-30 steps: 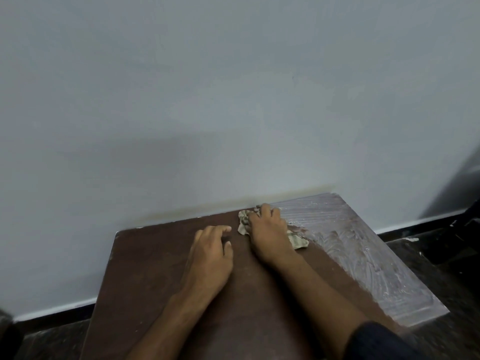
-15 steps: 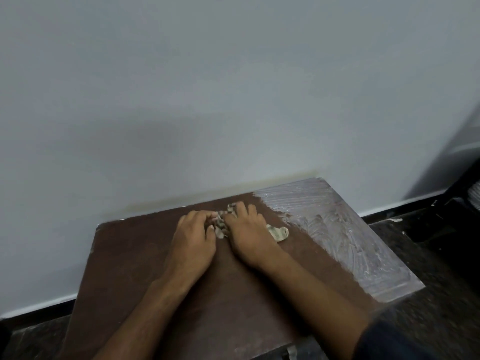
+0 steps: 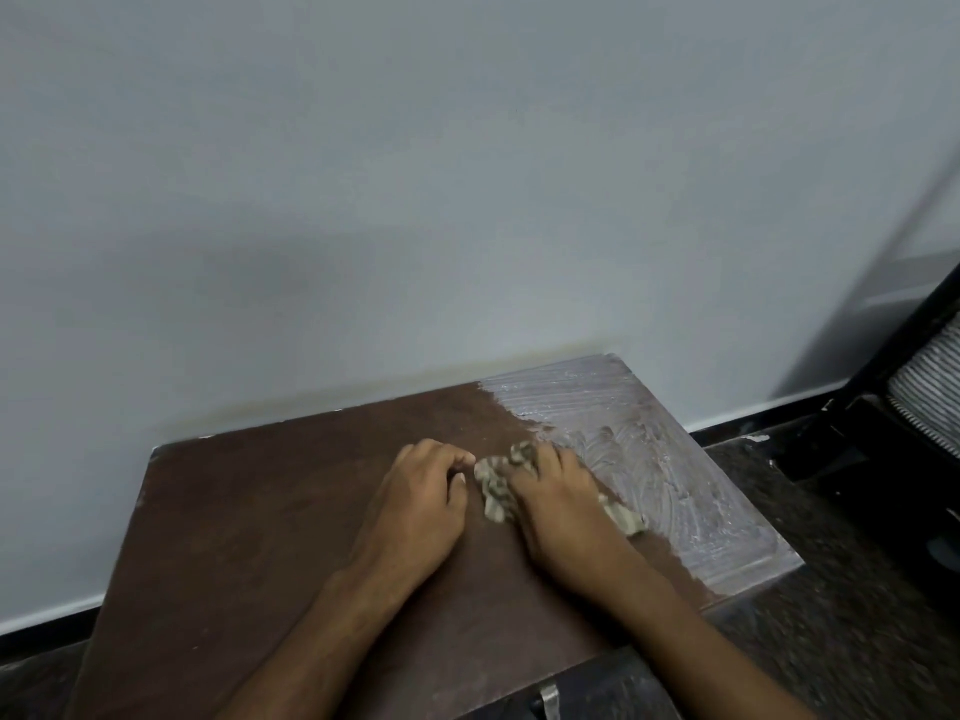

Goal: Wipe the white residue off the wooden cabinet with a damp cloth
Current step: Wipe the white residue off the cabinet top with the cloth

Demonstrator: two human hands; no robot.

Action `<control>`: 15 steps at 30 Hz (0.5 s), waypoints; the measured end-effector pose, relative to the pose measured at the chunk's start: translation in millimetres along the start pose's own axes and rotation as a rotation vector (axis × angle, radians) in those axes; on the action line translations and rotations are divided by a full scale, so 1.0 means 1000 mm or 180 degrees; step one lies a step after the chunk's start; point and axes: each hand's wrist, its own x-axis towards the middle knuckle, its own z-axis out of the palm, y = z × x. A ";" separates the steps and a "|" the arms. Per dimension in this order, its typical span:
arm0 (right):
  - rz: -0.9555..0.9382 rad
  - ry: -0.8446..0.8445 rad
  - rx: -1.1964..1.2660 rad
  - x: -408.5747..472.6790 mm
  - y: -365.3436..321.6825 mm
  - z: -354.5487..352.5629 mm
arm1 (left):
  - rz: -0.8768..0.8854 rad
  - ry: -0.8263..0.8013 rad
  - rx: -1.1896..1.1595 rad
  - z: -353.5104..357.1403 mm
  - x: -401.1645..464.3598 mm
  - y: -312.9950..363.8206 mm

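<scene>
The dark brown wooden cabinet top (image 3: 270, 522) stands against the wall. White streaked residue (image 3: 639, 459) covers its right part; the left part is bare wood. A crumpled, stained cloth (image 3: 493, 493) lies at the residue's left border. My right hand (image 3: 558, 511) lies palm down on the cloth and presses it to the wood, with cloth showing at both sides of the hand. My left hand (image 3: 421, 506) rests on the bare wood just left of it, fingers loosely curled, fingertips at the cloth's edge.
A pale grey wall (image 3: 467, 200) rises right behind the cabinet. Dark speckled floor (image 3: 857, 589) lies to the right and in front. A black chair with a mesh part (image 3: 930, 402) stands at the far right.
My right hand has drawn the cloth from the wall edge toward me along the residue border. My left hand closed in on the cloth and came along with it.
</scene>
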 end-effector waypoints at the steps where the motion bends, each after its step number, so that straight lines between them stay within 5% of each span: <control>1: 0.0132 0.0039 -0.0029 0.014 0.000 0.002 | -0.0008 0.0003 0.0036 -0.002 -0.001 0.000; 4: 0.0228 0.0105 -0.0085 0.029 -0.013 0.006 | -0.0101 0.0045 0.0082 -0.007 0.001 -0.001; 10: -0.0627 -0.0118 0.0317 -0.056 -0.042 0.006 | -0.0163 0.0095 0.0000 -0.014 0.008 -0.002; 15: 0.0162 -0.0044 -0.0034 -0.026 0.010 -0.005 | -0.0166 -0.0020 0.0071 -0.023 0.001 -0.011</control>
